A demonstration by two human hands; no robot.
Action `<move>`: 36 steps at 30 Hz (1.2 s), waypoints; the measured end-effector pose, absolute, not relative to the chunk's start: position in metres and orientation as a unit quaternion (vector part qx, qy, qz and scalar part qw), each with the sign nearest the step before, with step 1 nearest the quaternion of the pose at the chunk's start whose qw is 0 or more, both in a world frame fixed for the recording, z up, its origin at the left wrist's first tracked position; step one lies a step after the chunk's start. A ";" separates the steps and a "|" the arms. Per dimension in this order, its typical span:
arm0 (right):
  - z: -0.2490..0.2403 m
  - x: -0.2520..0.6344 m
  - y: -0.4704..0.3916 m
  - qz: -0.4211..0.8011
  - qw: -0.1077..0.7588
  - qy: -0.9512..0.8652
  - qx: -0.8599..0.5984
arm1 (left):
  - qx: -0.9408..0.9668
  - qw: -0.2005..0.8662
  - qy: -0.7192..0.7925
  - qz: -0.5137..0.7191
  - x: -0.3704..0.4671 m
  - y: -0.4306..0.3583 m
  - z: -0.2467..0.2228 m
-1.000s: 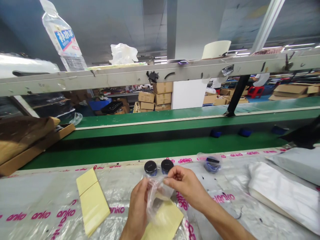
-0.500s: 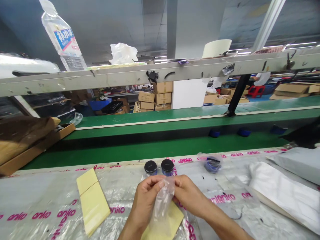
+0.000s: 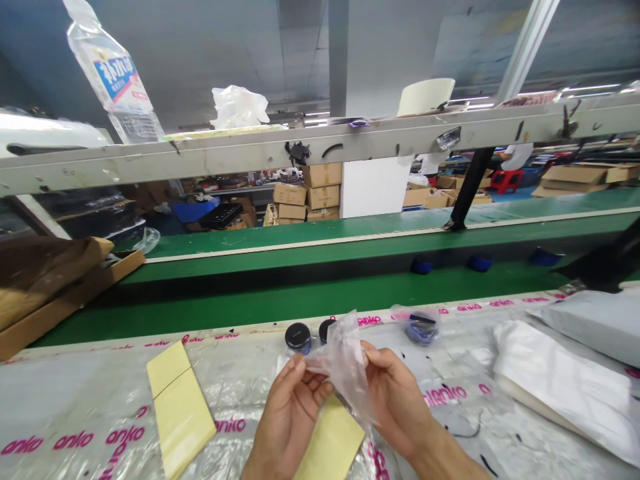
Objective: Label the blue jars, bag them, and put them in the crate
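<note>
Clear plastic bag (image 3: 347,370), one: pinched by left hand (image 3: 291,412) and right hand (image 3: 400,405), above yellow paper (image 3: 333,443); two black-lidded jars (image 3: 298,338) just beyond.

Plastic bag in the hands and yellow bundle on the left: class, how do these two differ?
Look: the plastic bag is whitish and see-through, while the yellow bundle is opaque, with a dark line across it.
Shape: the plastic bag is crumpled and limp; the yellow bundle is flat and straight-edged.
Place: the plastic bag is held up between the left hand and right hand; the yellow bundle lies untouched on the table.
</note>
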State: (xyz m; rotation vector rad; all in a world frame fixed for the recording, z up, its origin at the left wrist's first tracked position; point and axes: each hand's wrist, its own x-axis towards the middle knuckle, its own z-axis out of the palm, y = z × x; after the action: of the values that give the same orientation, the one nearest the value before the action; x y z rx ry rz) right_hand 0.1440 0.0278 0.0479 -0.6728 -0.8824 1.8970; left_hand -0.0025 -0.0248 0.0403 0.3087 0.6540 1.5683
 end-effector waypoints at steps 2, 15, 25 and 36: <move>0.048 0.143 0.027 0.780 0.439 -0.339 -0.290 | 0.095 0.647 0.262 0.710 0.001 -0.025 0.043; 0.018 0.138 0.078 0.710 0.409 -0.423 -0.388 | 0.450 0.363 0.614 0.537 -0.011 0.016 0.045; 0.005 0.134 0.103 0.558 0.431 -0.532 -0.468 | 0.658 -0.095 0.715 0.215 0.001 0.032 0.049; -0.001 0.129 0.133 0.425 0.352 -0.663 -0.505 | 0.687 -0.087 0.706 0.145 -0.011 0.056 0.049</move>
State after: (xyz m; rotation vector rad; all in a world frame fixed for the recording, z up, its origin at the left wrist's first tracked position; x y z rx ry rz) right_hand 0.1290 0.1335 -0.0010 -1.3074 -1.7173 1.1012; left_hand -0.0110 0.0562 0.0488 2.2888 2.3510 0.4841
